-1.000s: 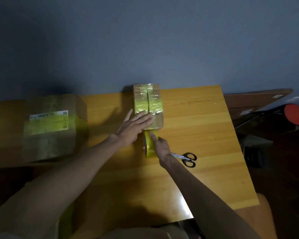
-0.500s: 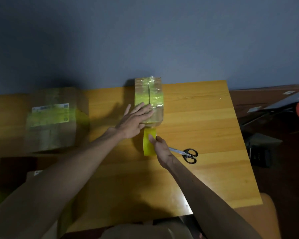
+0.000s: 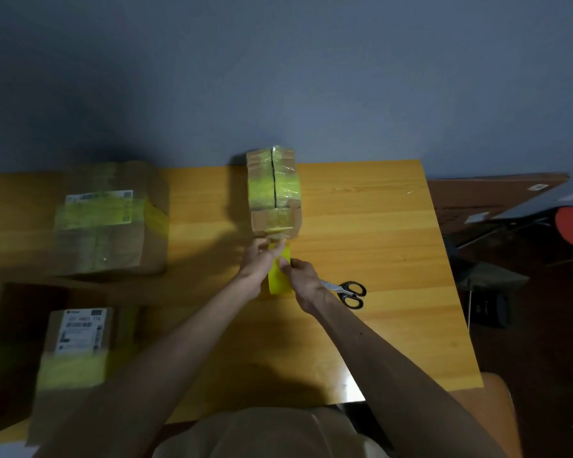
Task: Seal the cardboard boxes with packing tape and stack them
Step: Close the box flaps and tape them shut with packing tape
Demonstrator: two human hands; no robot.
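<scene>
the narrow box [image 3: 273,190] is standing at twelve o'clock on the table [image 3: 377,226], its split top and near face already shining with tape. right at its foot, at six o'clock from it, the two hands are meeting over the yellow roll [image 3: 280,279]. the right hand [image 3: 303,280] is clasping the roll from its three o'clock side, and the left hand [image 3: 260,259] seems to be pinching the strip [image 3: 277,238] where it is leaving the box's near bottom edge.

judging from this, the strip is being pulled taut for a cut. to do it well, the left hand should be pinning the strip flat against the cardboard while the right is drawing the roll straight toward six o'clock, so no wrinkle is creeping in. the scissors [image 3: 348,292] are lying just at three o'clock of the right hand, close enough to grab without slackening the strip.

the room is dim. the strip is clear and hardly showing. the left fingertips are blurring into it, so the pinch is partly my guess. the roll's core is hiding behind both hands. two more boxes at nine and eight o'clock are smeared and partly cut off.
</scene>
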